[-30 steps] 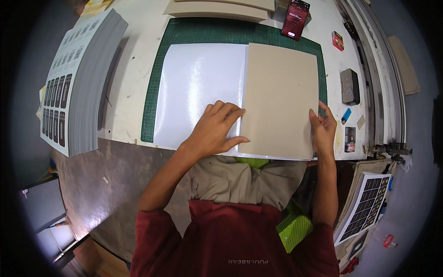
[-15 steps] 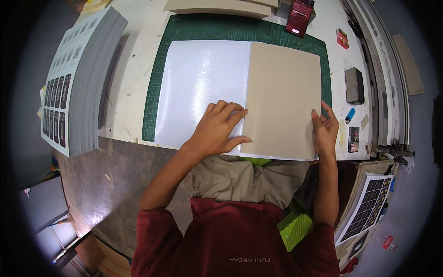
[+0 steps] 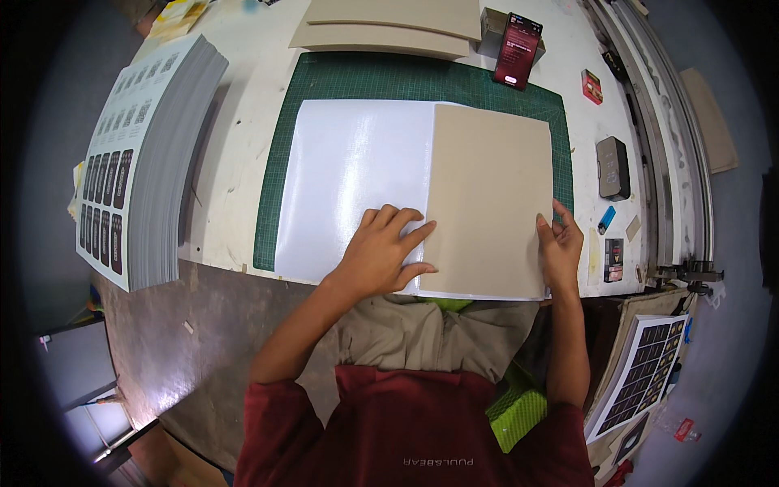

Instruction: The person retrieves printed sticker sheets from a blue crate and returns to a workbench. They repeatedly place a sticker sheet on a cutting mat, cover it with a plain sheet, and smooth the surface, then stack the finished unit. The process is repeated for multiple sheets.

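A beige sheet of cardboard (image 3: 491,187) lies over the right part of a glossy white sheet (image 3: 353,162), both on a green cutting mat (image 3: 365,77). My left hand (image 3: 380,253) rests on the white sheet, fingers spread, with its thumb and index fingertips touching the cardboard's left edge. At the cardboard's right edge, my right hand (image 3: 561,247) has its thumb on top and its other fingers just outside the edge, gripping it. What lies under the right fingers is hidden.
At left stands a tall stack of printed sheets (image 3: 166,162). Beyond the mat lie more cardboard sheets (image 3: 381,36) and a propped phone (image 3: 518,50). A dark box-shaped device (image 3: 613,168), a blue lighter (image 3: 606,219) and small packs (image 3: 613,260) sit at right, beside a metal rail (image 3: 661,162).
The view has shifted, so the whole table appears lower in the picture. Both hands keep their places on the sheets, and the cardboard's top right no longer lines up quite the same with the white sheet.
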